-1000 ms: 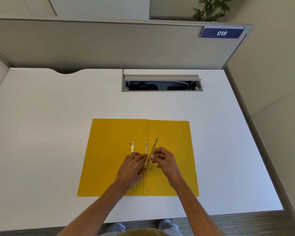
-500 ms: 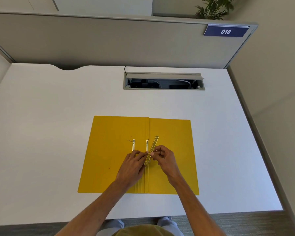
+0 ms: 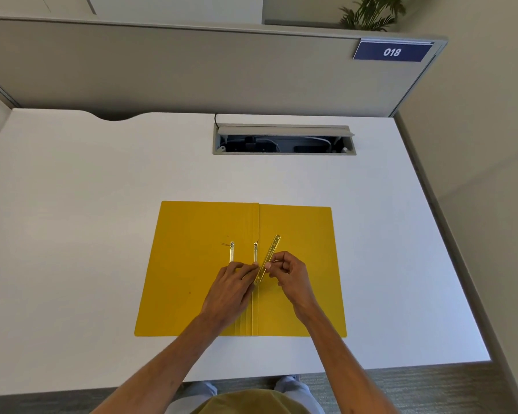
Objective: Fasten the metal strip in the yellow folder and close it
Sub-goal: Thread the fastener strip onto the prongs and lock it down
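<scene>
A yellow folder point(image 3: 192, 264) lies open and flat on the white desk, spine running away from me. Two brass prongs point(image 3: 231, 251) stand up from it near the spine, one left of the fold and one at it. My right hand point(image 3: 290, 276) pinches a flat perforated metal strip point(image 3: 270, 252), which tilts up and to the right above the folder. My left hand point(image 3: 228, 289) rests on the folder by the spine, fingertips touching the strip's lower end near the base of the right prong point(image 3: 255, 252).
The white desk point(image 3: 87, 219) ends at a grey partition wall behind. An open cable tray point(image 3: 284, 140) is cut into the desk beyond the folder. The desk's right edge point(image 3: 449, 249) drops to the floor. A sign reading 018 point(image 3: 391, 51) hangs on the partition.
Both hands and the strip stay almost where they were over the spine; only the camera view has shifted slightly.
</scene>
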